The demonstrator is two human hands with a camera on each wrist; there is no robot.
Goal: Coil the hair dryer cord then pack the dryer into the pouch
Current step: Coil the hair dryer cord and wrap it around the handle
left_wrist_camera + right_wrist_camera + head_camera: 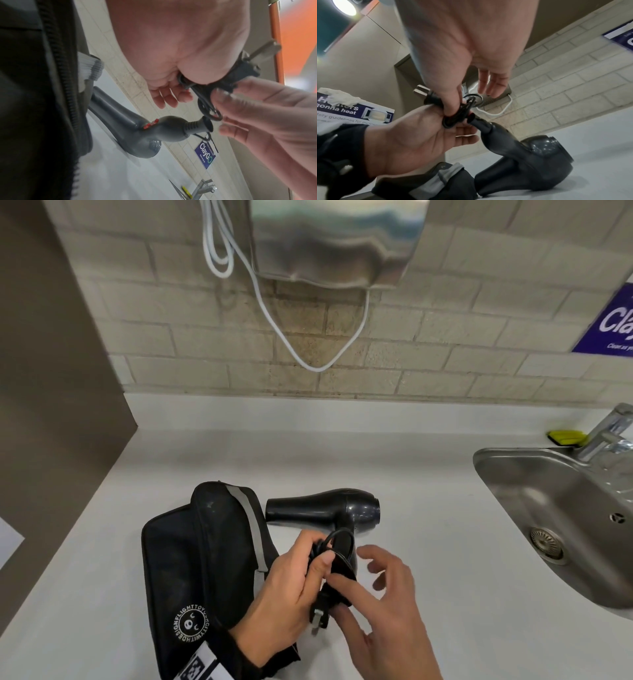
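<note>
Coiling looks all but finished: the left hand [287, 587] has its fingers curled round the bundled cord [334, 556], with the plug [318, 616] poking out below, while the right hand [380, 594] hovers just beside it, its thumb touching the loops and its other fingers loosely spread, gripping nothing. Packing is not yet begun, I judge, since the dryer [329, 508] lies on its side on the counter [411, 460] near the front edge, touching the pouch [191, 559], which lies flat to its left
</note>
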